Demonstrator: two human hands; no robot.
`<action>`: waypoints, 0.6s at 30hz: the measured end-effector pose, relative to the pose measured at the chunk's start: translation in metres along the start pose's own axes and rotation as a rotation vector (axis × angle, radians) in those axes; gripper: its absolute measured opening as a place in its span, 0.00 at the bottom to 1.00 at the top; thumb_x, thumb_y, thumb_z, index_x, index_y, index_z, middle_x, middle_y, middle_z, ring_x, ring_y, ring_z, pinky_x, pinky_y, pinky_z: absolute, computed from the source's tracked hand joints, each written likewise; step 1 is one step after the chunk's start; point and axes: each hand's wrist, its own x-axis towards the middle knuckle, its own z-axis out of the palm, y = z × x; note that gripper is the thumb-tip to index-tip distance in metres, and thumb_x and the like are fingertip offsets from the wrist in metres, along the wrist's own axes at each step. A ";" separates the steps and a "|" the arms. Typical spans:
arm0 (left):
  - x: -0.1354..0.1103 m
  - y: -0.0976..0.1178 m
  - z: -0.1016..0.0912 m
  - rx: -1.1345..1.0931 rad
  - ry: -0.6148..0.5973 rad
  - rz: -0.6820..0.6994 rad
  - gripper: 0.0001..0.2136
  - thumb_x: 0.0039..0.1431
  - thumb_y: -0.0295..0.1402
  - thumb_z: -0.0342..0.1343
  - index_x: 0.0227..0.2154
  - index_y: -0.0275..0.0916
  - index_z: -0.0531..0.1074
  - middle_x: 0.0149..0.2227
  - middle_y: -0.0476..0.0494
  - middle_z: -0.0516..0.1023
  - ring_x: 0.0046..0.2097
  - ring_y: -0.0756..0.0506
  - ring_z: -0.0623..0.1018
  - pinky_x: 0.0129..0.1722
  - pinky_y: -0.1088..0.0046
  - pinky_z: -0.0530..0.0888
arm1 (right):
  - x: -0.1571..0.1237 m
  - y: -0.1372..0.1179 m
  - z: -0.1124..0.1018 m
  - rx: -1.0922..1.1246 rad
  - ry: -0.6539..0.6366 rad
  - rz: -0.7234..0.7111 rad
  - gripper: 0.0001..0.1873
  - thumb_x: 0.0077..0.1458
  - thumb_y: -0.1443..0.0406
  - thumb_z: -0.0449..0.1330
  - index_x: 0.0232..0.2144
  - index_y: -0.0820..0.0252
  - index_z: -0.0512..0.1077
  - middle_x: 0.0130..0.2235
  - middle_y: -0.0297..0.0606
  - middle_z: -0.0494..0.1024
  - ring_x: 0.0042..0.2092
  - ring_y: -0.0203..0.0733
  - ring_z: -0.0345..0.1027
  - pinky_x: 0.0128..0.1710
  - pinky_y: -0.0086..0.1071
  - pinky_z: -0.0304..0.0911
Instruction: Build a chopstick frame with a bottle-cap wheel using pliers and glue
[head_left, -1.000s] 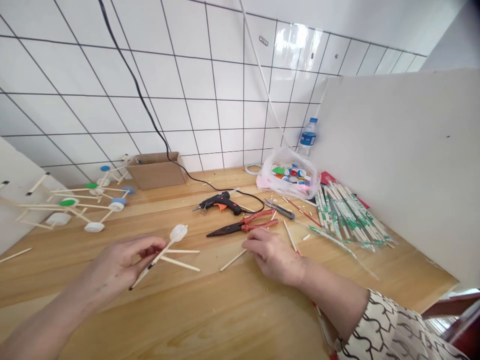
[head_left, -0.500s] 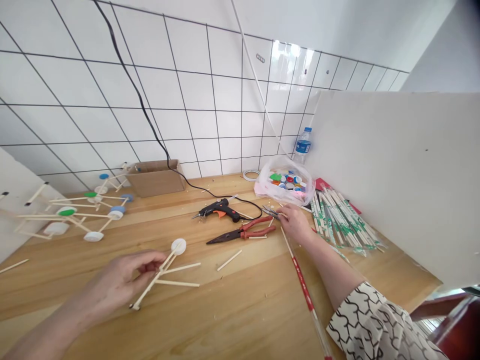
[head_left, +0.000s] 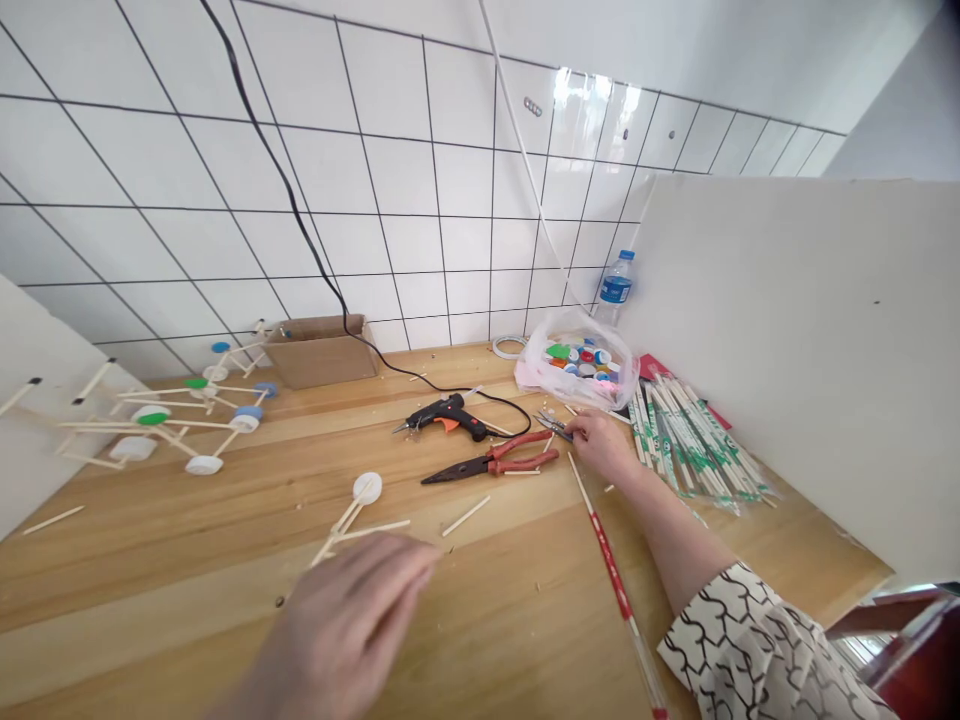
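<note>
My left hand is in the near left, slightly blurred, above the wooden table. Its fingers stretch to the right, close together, and nothing shows in them. Behind it lies a frame of thin wooden sticks with a white bottle cap at its far end; the hand hides the frame's near part. My right hand has its fingers closed on small metal snips, whose jaws point left. Red-handled long-nose pliers and a black hot glue gun lie left of that hand.
A bag of bottle caps, a water bottle and wrapped chopsticks are at the back right. Stick-and-cap cars and a cardboard box stand left. A long red-and-clear wrapper lies in front.
My left hand has let go of the stick frame and moved right and nearer, now covering part of it. My right hand stays at the snips. The view has shifted slightly.
</note>
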 end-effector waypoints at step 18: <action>-0.061 0.013 0.083 -0.279 -0.296 0.092 0.14 0.66 0.28 0.40 0.29 0.40 0.69 0.24 0.48 0.74 0.26 0.50 0.74 0.26 0.78 0.72 | 0.023 0.000 -0.005 0.032 -0.135 0.175 0.05 0.52 0.67 0.60 0.29 0.62 0.75 0.30 0.37 0.78 0.33 0.40 0.71 0.33 0.30 0.63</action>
